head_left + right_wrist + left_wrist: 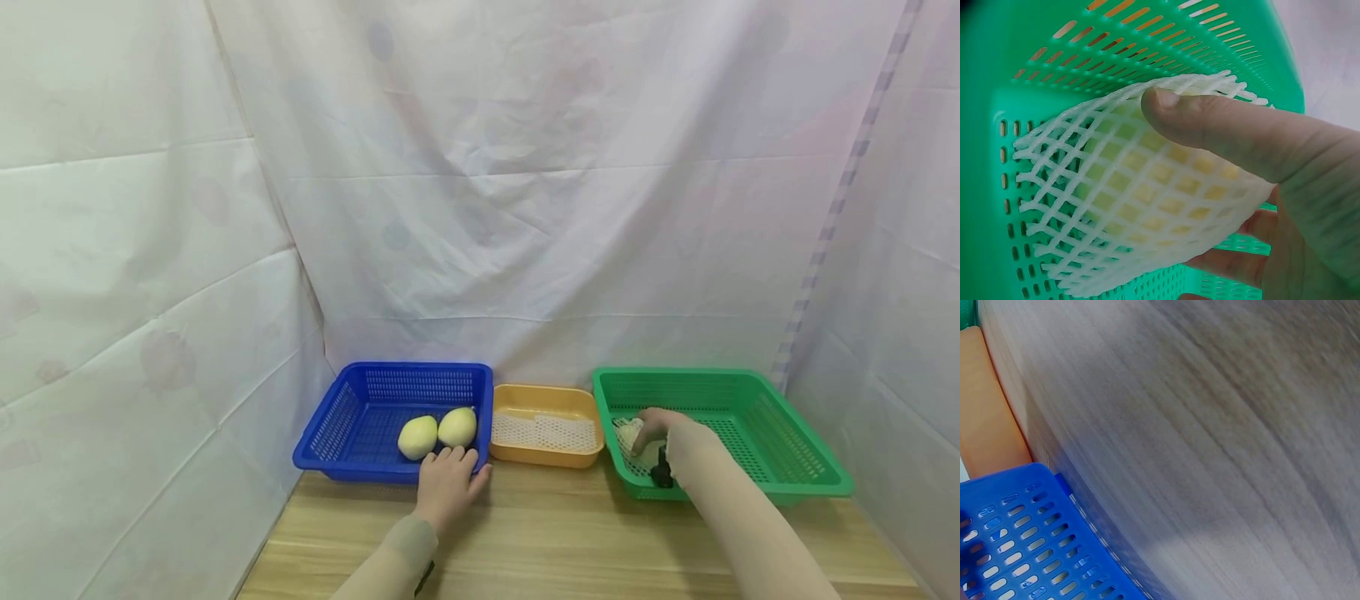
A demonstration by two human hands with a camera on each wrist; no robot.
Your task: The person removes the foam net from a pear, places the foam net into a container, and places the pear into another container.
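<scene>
In the green basket (pixel 813 446), my right hand (pixel 671 429) holds a pale yellow-green pear (pixel 1160 187) wrapped in a white foam net (pixel 1072 162). The right wrist view shows the thumb across its top and fingers underneath; the net's loose end spreads out beyond the fruit. My left hand (pixel 447 482) rests at the front rim of the blue basket (pixel 360 475), fingers lying over the edge. Just beyond its fingertips, two bare pears (pixel 417 437) sit side by side in that basket. The left hand is hidden in the left wrist view.
Between the baskets stands a shallow orange tray (pixel 545 457) with flat white foam nets (pixel 566 433) in it. All three containers stand on a wooden table (pixel 555 533). A white curtain (pixel 525 250) hangs behind and along both sides.
</scene>
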